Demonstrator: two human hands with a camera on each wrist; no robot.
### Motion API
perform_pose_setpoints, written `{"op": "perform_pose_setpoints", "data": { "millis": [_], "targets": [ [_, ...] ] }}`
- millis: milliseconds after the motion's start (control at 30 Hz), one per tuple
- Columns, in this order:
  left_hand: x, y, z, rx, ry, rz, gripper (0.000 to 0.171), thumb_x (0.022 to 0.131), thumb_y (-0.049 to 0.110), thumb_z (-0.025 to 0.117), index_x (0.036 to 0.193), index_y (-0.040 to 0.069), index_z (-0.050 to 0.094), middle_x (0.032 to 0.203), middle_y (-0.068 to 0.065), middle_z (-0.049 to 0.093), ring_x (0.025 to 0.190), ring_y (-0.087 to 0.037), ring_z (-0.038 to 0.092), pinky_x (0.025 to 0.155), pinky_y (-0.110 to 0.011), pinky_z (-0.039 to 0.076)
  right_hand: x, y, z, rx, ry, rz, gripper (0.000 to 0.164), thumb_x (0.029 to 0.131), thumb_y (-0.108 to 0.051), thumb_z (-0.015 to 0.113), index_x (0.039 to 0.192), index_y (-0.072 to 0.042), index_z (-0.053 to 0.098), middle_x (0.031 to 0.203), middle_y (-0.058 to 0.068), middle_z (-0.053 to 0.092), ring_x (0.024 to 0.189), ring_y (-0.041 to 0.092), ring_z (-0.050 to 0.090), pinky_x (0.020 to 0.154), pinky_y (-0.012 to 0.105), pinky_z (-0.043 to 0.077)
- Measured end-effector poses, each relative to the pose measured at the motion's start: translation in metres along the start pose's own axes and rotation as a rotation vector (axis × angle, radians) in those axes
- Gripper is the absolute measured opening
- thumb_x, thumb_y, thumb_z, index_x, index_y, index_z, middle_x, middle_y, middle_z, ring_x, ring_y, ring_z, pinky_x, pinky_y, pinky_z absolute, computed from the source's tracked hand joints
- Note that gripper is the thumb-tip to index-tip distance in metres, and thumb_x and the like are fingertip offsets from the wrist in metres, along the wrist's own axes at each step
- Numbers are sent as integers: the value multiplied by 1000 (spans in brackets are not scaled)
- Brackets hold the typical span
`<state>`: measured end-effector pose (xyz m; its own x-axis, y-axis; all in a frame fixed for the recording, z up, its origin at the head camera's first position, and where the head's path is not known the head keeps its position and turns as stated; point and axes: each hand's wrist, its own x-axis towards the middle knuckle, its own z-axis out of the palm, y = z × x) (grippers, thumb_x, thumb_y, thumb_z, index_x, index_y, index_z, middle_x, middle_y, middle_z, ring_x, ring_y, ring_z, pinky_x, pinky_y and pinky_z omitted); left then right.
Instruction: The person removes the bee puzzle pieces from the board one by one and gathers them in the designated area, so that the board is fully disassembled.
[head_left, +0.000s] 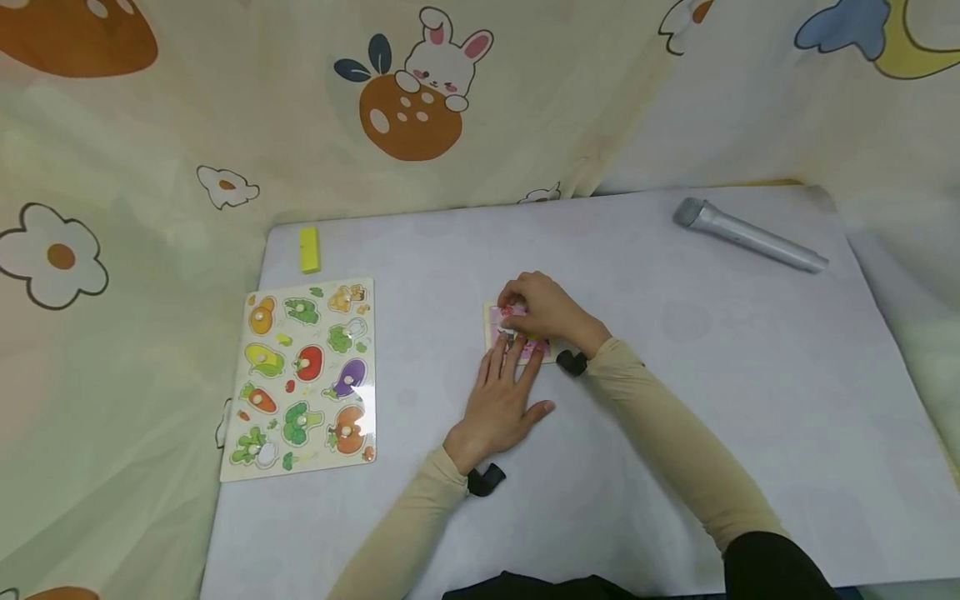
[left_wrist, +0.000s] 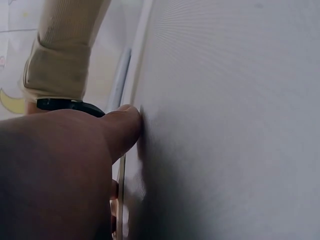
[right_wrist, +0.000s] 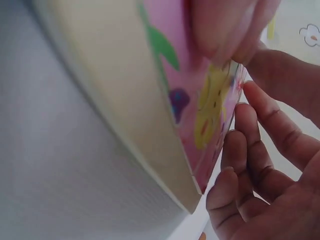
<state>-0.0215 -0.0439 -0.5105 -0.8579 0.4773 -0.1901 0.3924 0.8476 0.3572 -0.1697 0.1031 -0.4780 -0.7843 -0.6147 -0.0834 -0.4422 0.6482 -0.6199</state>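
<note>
A small pink picture jigsaw puzzle (head_left: 497, 321) with a cream border lies flat near the table's middle. My left hand (head_left: 498, 408) rests fingers outstretched on its near edge, thumb spread to the side on the table. Over the far part, my right hand (head_left: 551, 312) bends its fingers, thumb and forefinger at the picture. In the right wrist view the puzzle (right_wrist: 215, 110) shows a yellow figure and a green leaf, and the right fingers (right_wrist: 235, 150) curl at its far edge. Any loose piece between them is hidden. The left thumb (left_wrist: 125, 130) fills part of the left wrist view.
On the left lies a vegetable peg board (head_left: 288, 379), with a yellow block (head_left: 309, 250) beyond it. A silver microphone (head_left: 750, 235) lies at the back right. White cloth covers the table (head_left: 675, 433); a printed curtain (head_left: 300, 100) hangs behind.
</note>
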Motion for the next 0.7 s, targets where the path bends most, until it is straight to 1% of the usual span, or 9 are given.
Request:
{"op": "perform_pose_setpoints", "data": {
  "millis": [100,300,367,600,700],
  "targets": [
    [0,0,-1,1,6,-1,82,108,56,51,171,16,19,180,-14,2,166,-38,-7,133,-56,8,1,-1,0,1,-2,-3,30,91,-18,85,115,-4,74,113,14,72,111,32,65,105,49,49],
    [1,0,0,-12,-1,-12,82,108,57,51,172,17,16,180,-12,-1,166,-35,-10,134,-54,5,3,0,-1,1,-16,4,30,90,-16,84,115,-3,72,114,14,71,112,33,64,107,50,48],
    [2,-1,1,-10,9,-12,82,108,56,51,172,17,18,180,-12,1,166,-36,-8,133,-55,7,3,-1,-2,6,-19,9,31,90,-16,85,115,-3,71,114,14,71,112,33,65,108,50,47],
    [2,-1,2,-10,4,-17,83,108,57,50,172,18,16,180,-11,0,166,-35,-10,134,-54,5,4,-3,-3,48,-6,34,32,89,-16,86,114,-4,72,111,11,76,111,32,66,109,51,45],
    [1,-1,2,-10,11,-13,82,108,57,50,172,18,18,180,-12,2,166,-35,-9,134,-54,6,5,-3,-2,61,-7,47,31,89,-16,86,115,-6,73,111,9,77,112,31,66,108,51,45]
  ]
}}
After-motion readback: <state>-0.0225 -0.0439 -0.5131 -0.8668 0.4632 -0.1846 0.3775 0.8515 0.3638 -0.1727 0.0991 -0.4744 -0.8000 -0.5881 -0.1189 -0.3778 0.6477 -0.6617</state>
